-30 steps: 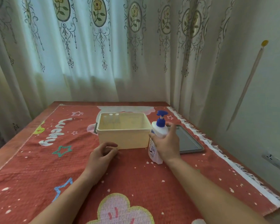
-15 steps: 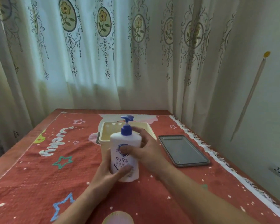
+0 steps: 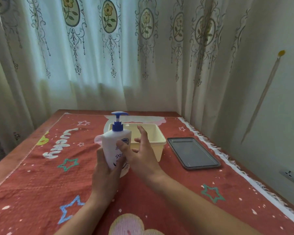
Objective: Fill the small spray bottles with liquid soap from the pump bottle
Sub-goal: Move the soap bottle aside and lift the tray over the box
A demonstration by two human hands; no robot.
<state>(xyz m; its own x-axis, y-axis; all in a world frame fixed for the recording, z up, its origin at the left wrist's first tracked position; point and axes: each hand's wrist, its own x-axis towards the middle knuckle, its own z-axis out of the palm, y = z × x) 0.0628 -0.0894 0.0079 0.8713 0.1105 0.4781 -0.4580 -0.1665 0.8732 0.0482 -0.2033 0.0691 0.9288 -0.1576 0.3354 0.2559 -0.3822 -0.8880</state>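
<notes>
A white pump bottle (image 3: pixel 112 144) with a blue pump head is lifted above the red cloth, tilted slightly left. My left hand (image 3: pixel 105 170) grips its lower body from behind and below. My right hand (image 3: pixel 141 156) is just right of the bottle with fingers spread; only its thumb lies against the bottle's label. Behind them stands a cream plastic bin (image 3: pixel 157 138); one small white cap shows at its far inner wall, and the rest of its inside is hidden.
A dark grey tray (image 3: pixel 193 152) lies flat to the right of the bin. The table carries a red patterned cloth (image 3: pixel 41 180) with a fringed right edge. Curtains hang behind the table and a wall stands on the right.
The right hand carried the bottle from beside the bin to the middle, the left hand took hold, and the right hand's fingers have now opened off it. The view tilted upward.
</notes>
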